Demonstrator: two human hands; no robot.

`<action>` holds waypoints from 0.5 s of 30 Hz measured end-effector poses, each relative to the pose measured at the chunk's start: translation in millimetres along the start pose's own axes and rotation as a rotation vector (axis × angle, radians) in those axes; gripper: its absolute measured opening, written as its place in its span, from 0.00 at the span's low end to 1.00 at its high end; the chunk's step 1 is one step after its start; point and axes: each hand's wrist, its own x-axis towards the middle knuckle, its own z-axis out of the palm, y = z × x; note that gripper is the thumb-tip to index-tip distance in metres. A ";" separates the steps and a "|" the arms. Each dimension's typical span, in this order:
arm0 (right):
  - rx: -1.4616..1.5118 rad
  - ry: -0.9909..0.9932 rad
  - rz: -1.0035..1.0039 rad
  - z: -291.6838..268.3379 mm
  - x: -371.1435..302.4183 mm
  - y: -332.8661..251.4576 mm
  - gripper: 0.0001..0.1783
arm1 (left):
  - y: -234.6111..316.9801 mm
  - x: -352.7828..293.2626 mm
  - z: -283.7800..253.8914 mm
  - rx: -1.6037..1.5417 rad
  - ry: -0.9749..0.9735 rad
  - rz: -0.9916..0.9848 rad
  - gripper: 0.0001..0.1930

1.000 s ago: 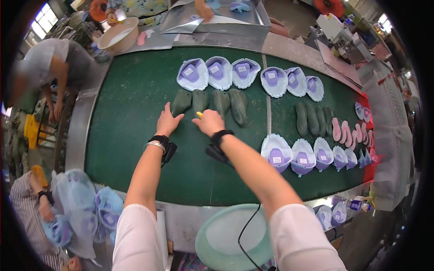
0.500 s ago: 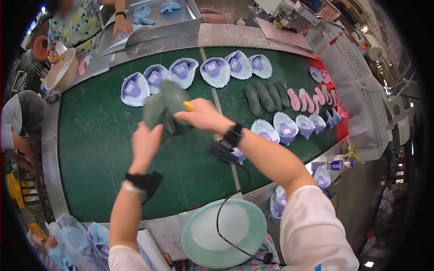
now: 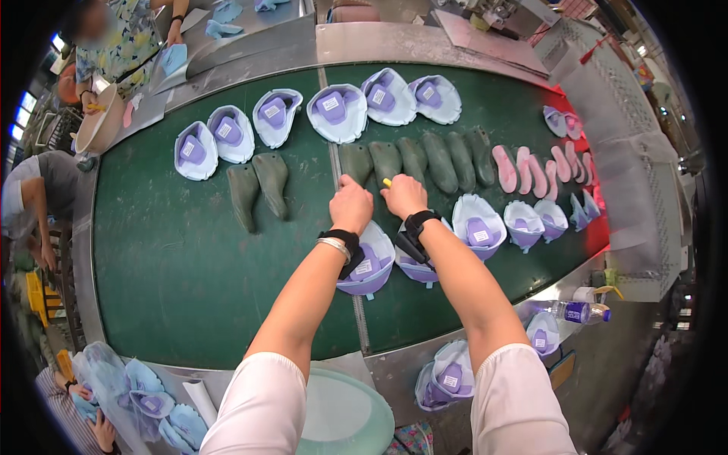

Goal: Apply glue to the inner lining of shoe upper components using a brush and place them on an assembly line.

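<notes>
My left hand is closed at the near end of a dark green shoe last, which lies on the green belt. Beside it, my right hand closes at the near end of a second green shoe last. A small yellow piece sticks out from the right hand's fingers; its kind is hidden. Several more green lasts continue the row rightward. Two other lasts lie apart on the left. White and lilac shoe uppers stand along the far side, and more uppers sit under my wrists.
Pink foot-shaped pieces lie at the right end of the green belt. A pale green basin is at the near edge, and a bottle stands near right. Across the far left, another person's hand handles blue pieces.
Both hands have moved right with two green lasts, which now lie at the left end of the row. Two lasts stay behind on the left. The whole view has shifted slightly.
</notes>
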 end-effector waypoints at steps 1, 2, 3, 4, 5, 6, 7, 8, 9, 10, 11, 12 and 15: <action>-0.005 0.002 -0.006 0.1 0.4 -1.1 0.15 | -3.1 -0.5 -0.6 0.015 -0.002 -0.015 0.26; -0.016 -0.025 -0.019 -4.2 -0.4 1.7 0.16 | -4.2 -1.9 -2.3 -0.007 -0.042 0.015 0.26; -0.035 -0.052 -0.020 -10.1 -1.4 1.0 0.17 | -7.0 -1.5 -10.9 -0.025 -0.070 0.044 0.26; -0.065 -0.075 -0.032 -16.7 -2.9 -1.0 0.18 | -11.7 -4.6 -21.1 -0.026 -0.113 0.051 0.27; -0.108 -0.087 -0.030 -29.2 -4.3 3.4 0.18 | -6.4 -9.0 -34.9 -0.028 -0.104 0.054 0.27; -0.126 -0.114 -0.026 -40.5 -6.4 -4.8 0.19 | -8.7 -14.6 -54.6 -0.059 -0.081 0.030 0.28; -0.133 -0.137 -0.060 -51.7 -9.4 -13.2 0.18 | -12.5 -20.7 -73.5 -0.092 -0.059 0.007 0.29; -0.124 -0.142 -0.099 -65.8 -16.2 -30.1 0.17 | -27.2 -28.2 -96.3 -0.119 0.014 0.031 0.26; -0.119 -0.149 -0.138 -76.9 -23.4 -48.3 0.17 | -47.9 -34.5 -118.6 -0.122 0.063 0.016 0.25; -0.116 -0.145 -0.156 -84.5 -30.5 -69.1 0.17 | -78.4 -35.9 -139.0 -0.148 0.071 -0.019 0.24; -0.087 -0.174 -0.189 -90.5 -37.9 -91.1 0.17 | -113.5 -36.4 -157.5 -0.151 0.114 -0.059 0.22; -0.062 -0.202 -0.215 -93.9 -43.7 -109.2 0.17 | -140.2 -39.4 -181.9 -0.103 0.126 -0.139 0.22; 0.014 -0.229 -0.276 -87.6 -54.5 -171.4 0.19 | -256.9 -45.0 -236.0 0.065 0.225 -0.243 0.23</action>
